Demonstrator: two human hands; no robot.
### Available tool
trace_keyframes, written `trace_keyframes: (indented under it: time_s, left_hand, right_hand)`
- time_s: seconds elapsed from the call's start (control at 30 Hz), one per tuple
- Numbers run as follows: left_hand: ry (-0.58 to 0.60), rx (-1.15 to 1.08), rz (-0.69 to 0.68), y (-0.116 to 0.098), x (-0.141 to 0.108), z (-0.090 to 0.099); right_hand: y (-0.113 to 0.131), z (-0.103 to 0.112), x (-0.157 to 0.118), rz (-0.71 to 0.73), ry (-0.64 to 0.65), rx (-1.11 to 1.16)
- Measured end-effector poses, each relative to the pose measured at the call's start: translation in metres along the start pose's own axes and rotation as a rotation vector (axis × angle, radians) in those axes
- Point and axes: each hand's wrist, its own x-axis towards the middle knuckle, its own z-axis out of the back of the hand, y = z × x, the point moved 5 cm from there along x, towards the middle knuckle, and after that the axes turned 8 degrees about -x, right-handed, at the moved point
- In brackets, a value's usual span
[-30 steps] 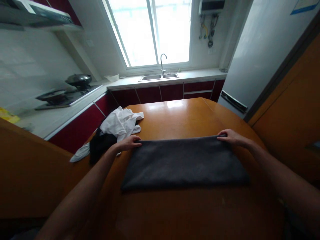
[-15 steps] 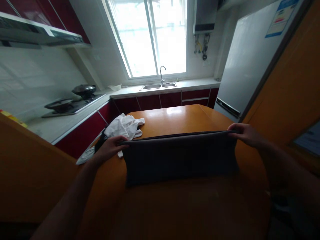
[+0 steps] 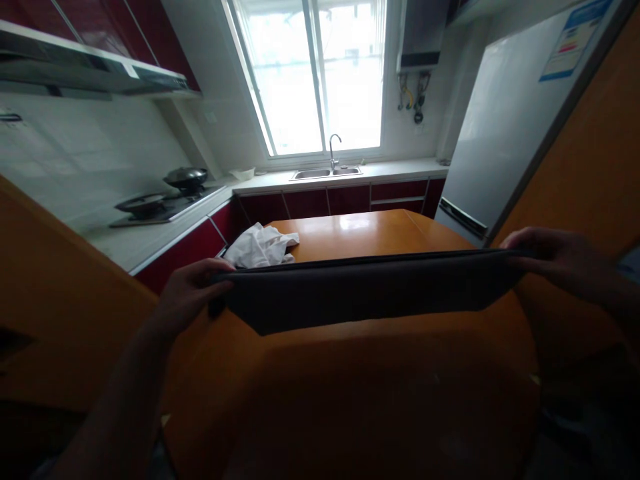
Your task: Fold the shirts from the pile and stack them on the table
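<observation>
A dark grey piece of folded fabric (image 3: 370,290) hangs stretched between my hands above the wooden table (image 3: 350,393). It may be a garment, but its kind does not show. My left hand (image 3: 193,293) pinches the upper left corner between thumb and fingers. At the opposite corner, my right hand (image 3: 547,257) grips the same top edge. The cloth's lower edge hangs free over the tabletop. Behind its left part lies a crumpled white cloth (image 3: 260,247) on the table, partly hidden.
Beyond the table runs a white counter with a sink (image 3: 325,173) and faucet (image 3: 333,150). On the left are a stove (image 3: 175,207) and a lidded pan (image 3: 186,177). A fridge (image 3: 495,133) stands at the right, by a wooden panel (image 3: 580,153).
Both hands have moved farther apart and come closer to the camera, pulling the dark fabric wider. Its lower edge has risen. The view has shifted slightly left.
</observation>
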Motion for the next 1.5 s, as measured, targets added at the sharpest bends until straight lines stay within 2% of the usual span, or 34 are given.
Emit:
trace_keyframes:
  time_s: [0.13, 0.2, 0.27, 0.37, 0.43, 0.53, 0.63, 0.7, 0.77, 0.8, 0.83, 0.87, 0.9, 1.0, 1.07, 1.1, 1.17, 1.27, 1.4, 1.5]
  left_hand:
    - [-0.031, -0.085, 0.078, 0.005, -0.012, 0.015]
    - [0.030, -0.127, 0.181, 0.017, -0.011, 0.012]
    - [0.162, -0.141, 0.305, 0.036, -0.007, -0.003]
    - [0.346, -0.100, 0.468, 0.080, 0.000, -0.042]
    - [0.414, -0.063, 0.557, 0.114, 0.004, -0.066]
    - [0.442, 0.021, 0.609, 0.153, 0.013, -0.085]
    - [0.491, 0.132, 0.577, 0.167, 0.025, -0.084]
    - [0.493, 0.276, 0.519, 0.164, 0.034, -0.082]
    - [0.417, 0.469, 0.382, 0.149, 0.041, -0.089]
    - [0.363, 0.558, 0.285, 0.138, 0.041, -0.099]
    - [0.317, 0.632, 0.174, 0.126, 0.038, -0.116]
    - [0.291, 0.673, 0.079, 0.113, 0.031, -0.138]
    - [0.313, 0.687, 0.000, 0.102, 0.021, -0.165]
    - [0.411, 0.746, -0.128, 0.083, -0.016, -0.246]
    - [0.446, 0.816, -0.138, 0.082, -0.036, -0.283]
    - [0.451, 0.848, -0.133, 0.085, -0.043, -0.293]
    - [0.444, 0.894, -0.134, 0.091, -0.050, -0.302]
    - [0.435, 0.918, -0.158, 0.095, -0.051, -0.301]
    - [0.397, 0.927, -0.183, 0.091, -0.048, -0.305]
    - [0.377, 0.920, -0.203, 0.089, -0.050, -0.313]
  right_hand:
    - [-0.009, 0.007, -0.002, -0.043, 0.050, 0.075]
    - [-0.014, -0.002, 0.005, -0.091, 0.106, 0.126]
    - [-0.023, -0.028, 0.015, -0.155, 0.234, 0.181]
    - [-0.044, -0.089, 0.030, -0.254, 0.488, 0.247]
    - [-0.065, -0.132, 0.038, -0.301, 0.600, 0.231]
    - [-0.099, -0.178, 0.049, -0.338, 0.654, 0.151]
    - [-0.119, -0.197, 0.060, -0.295, 0.653, 0.012]
    - [-0.119, -0.200, 0.067, -0.249, 0.618, -0.196]
    - [-0.104, -0.202, 0.071, -0.189, 0.473, -0.445]
    - [-0.089, -0.204, 0.070, -0.145, 0.372, -0.541]
    - [-0.070, -0.210, 0.066, -0.089, 0.267, -0.588]
    - [-0.048, -0.221, 0.058, -0.005, 0.218, -0.572]
    - [-0.025, -0.235, 0.049, 0.080, 0.206, -0.546]
    - [0.031, -0.286, 0.012, 0.225, 0.269, -0.540]
    - [0.048, -0.314, -0.009, 0.229, 0.328, -0.570]
    - [0.051, -0.324, -0.017, 0.212, 0.355, -0.585]
    - [0.049, -0.337, -0.027, 0.183, 0.383, -0.600]
    - [0.042, -0.342, -0.030, 0.170, 0.390, -0.598]
    - [0.044, -0.338, -0.026, 0.167, 0.413, -0.579]
    - [0.044, -0.323, -0.020, 0.169, 0.343, -0.595]
